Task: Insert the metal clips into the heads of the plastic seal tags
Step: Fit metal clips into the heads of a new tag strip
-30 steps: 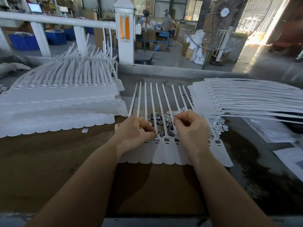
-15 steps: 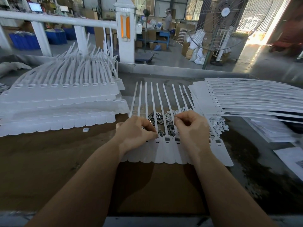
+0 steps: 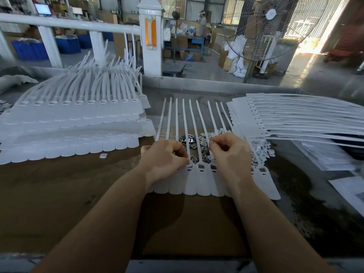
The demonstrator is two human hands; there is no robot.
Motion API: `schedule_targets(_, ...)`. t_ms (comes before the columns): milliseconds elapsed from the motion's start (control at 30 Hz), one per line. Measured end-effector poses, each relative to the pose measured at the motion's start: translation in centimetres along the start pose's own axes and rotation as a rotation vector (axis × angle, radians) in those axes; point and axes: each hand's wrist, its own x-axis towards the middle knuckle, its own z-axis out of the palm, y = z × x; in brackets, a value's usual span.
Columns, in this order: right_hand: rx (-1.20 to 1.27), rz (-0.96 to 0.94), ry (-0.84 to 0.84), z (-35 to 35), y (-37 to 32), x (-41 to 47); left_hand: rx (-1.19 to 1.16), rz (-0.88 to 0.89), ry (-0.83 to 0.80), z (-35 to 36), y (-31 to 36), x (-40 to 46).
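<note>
on the brown worktop (image 3: pixel 59 203) near me i see my left hand (image 3: pixel 163 160) curled, pressing on a head of the seal tags (image 3: pixel 199 180), my right hand (image 3: pixel 230 152) curled too, holding what i cannot tell, so next i must fill an empty head from the metal clips (image 3: pixel 199 140) behind.

Both hands are down on the strip of seal tags (image 3: pixel 202 182) lying across the brown counter (image 3: pixel 59 194); the left hand (image 3: pixel 164 160) is curled, fingertips pressing at a tag head; the right hand (image 3: pixel 230 152) is curled too, fingers pinched together just above the heads, what it holds too small to tell; a heap of metal clips (image 3: pixel 199 142) sits under the tails between the hands; white tag stacks lie far left (image 3: pixel 74 123) and right (image 3: pixel 295 115); a fan (image 3: pixel 264 30) stands behind.
</note>
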Motion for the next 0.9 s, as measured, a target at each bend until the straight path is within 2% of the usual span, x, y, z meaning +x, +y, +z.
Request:
schedule_targets(333,-0.010,-0.002,-0.010,0.10,0.07,0.06,-0.020,0.046,-0.042,-0.51,0.09,-0.10)
schedule_targets(500,0.010,0.015,-0.007,0.11,0.07,0.09,-0.035,0.004,-0.072,-0.72,0.31,-0.05)
schedule_targets(667,0.085,0.053,0.030,-0.02,0.03,0.02,-0.151,-0.046,-0.094,-0.66,0.36,0.16)
schedule_targets(900,0.156,0.124,0.091,-0.02,0.08,0.06,-0.133,-0.088,-0.108,-0.44,0.22,0.53)
